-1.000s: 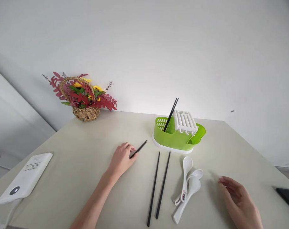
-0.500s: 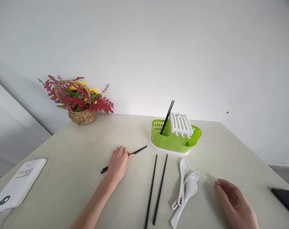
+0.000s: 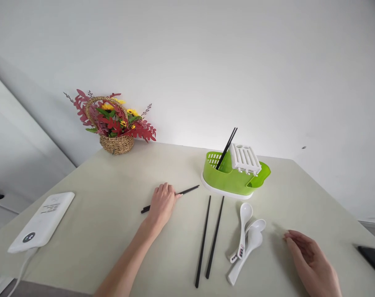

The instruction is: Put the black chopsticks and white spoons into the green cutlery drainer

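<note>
A single black chopstick (image 3: 170, 198) lies on the bench (image 3: 113, 214) at centre frame, pinned under the left hand (image 3: 162, 203). The fingers are curled over its middle; both ends show, lower left and upper right of the hand. Whether it is lifted or only pressed down cannot be told.

The chopstick is judged light, stiff and smooth, likely to roll or slip on the hard bench. Hold is best taken near the middle or the thicker end, pinched between thumb and fingertips.

The right hand (image 3: 312, 264), at lower right of the frame, is open, palm turned inward, holding nothing.

Count:
- Chopsticks on the bench: three, namely the one under the hand and a loose pair (image 3: 209, 241) lying side by side at lower centre.
- Chopsticks standing in the green holder (image 3: 233, 181): two (image 3: 226, 147).
- White spoons (image 3: 245, 243): three, overlapping, right of the loose pair.
- One flower basket (image 3: 113, 126), upper left.
- One white device (image 3: 41, 222), left edge.
- One dark phone (image 3: 374, 260), right edge.
</note>
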Tool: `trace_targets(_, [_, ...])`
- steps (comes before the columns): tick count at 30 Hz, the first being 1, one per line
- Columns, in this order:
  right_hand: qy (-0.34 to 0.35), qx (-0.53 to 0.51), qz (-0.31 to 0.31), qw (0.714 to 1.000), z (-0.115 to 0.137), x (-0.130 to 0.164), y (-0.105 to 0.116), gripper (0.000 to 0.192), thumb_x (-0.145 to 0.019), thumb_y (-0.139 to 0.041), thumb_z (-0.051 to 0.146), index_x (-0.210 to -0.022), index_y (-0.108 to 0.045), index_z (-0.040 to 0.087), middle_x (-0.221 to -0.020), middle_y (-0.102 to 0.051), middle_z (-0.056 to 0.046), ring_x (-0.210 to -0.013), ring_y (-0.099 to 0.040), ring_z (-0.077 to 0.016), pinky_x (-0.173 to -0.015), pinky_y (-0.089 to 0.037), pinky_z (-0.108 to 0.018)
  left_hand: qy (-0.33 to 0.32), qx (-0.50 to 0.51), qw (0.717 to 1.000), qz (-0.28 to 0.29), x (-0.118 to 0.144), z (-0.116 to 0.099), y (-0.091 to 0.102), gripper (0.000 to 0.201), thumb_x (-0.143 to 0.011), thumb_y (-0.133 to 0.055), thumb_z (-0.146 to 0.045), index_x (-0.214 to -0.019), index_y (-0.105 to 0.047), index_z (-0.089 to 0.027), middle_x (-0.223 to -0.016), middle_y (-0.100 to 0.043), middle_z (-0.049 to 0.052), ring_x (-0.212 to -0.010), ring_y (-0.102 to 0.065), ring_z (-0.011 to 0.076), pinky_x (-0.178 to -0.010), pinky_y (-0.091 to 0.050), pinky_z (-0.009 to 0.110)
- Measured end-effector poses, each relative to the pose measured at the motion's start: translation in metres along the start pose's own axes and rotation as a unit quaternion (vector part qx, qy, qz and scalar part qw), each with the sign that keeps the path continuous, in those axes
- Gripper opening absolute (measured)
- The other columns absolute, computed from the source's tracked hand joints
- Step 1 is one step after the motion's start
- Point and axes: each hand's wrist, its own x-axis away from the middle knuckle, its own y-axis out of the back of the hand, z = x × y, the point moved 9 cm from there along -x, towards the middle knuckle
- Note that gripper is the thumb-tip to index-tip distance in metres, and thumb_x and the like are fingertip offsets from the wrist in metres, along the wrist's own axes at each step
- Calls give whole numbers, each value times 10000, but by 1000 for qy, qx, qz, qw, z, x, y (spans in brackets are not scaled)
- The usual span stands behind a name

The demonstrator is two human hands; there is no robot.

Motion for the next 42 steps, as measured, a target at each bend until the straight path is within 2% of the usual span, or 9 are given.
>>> trace_targets(11, [-12,0,-3,1000,9,3,1,613,-681,-679,711,-1076,-686,242,-1180,-765,-91,-1197,-670,-366,-1119,-446,-535,-35,-2,999,24,5,-12,-2,136,-1007,-461,-89,-974,-570,-162,-1022,-601,111,-944,-584,273,-839,-457,397])
trace_targets(16, [-6,4,-2,1000,4,0,0,586,-692,-692,682,-1096,-689,257,-1205,-760,-74,-1207,-668,-358,-1129,-439,-534,-79,-8,995,59,10,-30,-6,308,-866,-483,69,-1032,-568,-176,-1079,-609,105,-1012,-584,273,-878,-470,402])
trace_targets(24, [-5,11,-1,1000,7,4,2,565,-731,-702,648,-1124,-694,243,-1211,-763,-88,-1207,-667,-365,-1104,-462,-533,-106,56,991,66,12,-53,-2,258,-1054,-320,-110,-1030,-561,-199,-999,-646,91,-856,-642,245,-758,-486,370])
trace_targets(28, [-3,10,-3,1000,3,3,2,553,-749,-689,653,-1131,-689,253,-1214,-759,-70,-1198,-674,-340,-1114,-453,-509,-81,134,985,71,14,-58,0,288,-1096,-294,-233,-1065,-579,-215,-952,-664,61,-711,-639,194,-615,-434,306])
trace_targets(31, [19,14,-7,1000,5,3,2,558,-769,-669,657,-1135,-685,237,-1198,-763,-77,-1165,-688,-330,-1036,-513,-466,-62,210,975,48,15,-63,10,279,-1096,-332,-295,-1055,-601,-232,-932,-691,32,-687,-629,167,-625,-417,285])
trace_targets(34, [79,53,-2,995,33,10,2,505,-832,-609,649,-1119,-685,240,-1131,-778,-84,-1104,-708,-322,-726,-575,-351,-42,333,941,35,15,-66,24,292,-1083,-392,-368,-982,-628,-229,-874,-699,14,-674,-596,146,-638,-416,262])
trace_targets(36, [161,96,42,981,72,24,-7,419,-892,-577,609,-1118,-687,274,-1106,-773,-72,-1049,-718,-298,-535,-496,-274,-24,424,905,35,15,-65,32,351,-1072,-417,-436,-931,-648,-212,-806,-670,10,-635,-539,133,-592,-393,245])
trace_targets(39, [320,97,200,921,146,63,-43,292,-955,-587,518,-1120,-686,299,-1113,-745,-70,-959,-714,-240,-511,-510,-246,6,515,857,22,15,-61,41,439,-1052,-442,-525,-897,-670,-183,-705,-565,-10,-589,-422,116,-546,-333,238])
trace_targets(42, [393,59,245,884,208,91,-73,357,-1012,-550,446,-1341,-580,312,-1117,-720,-60,-908,-693,-198,-698,-596,-302,-6,556,830,30,16,-69,45,485,-1034,-470,-573,-891,-688,-164,-696,-516,-11,-604,-384,115,-557,-309,247])
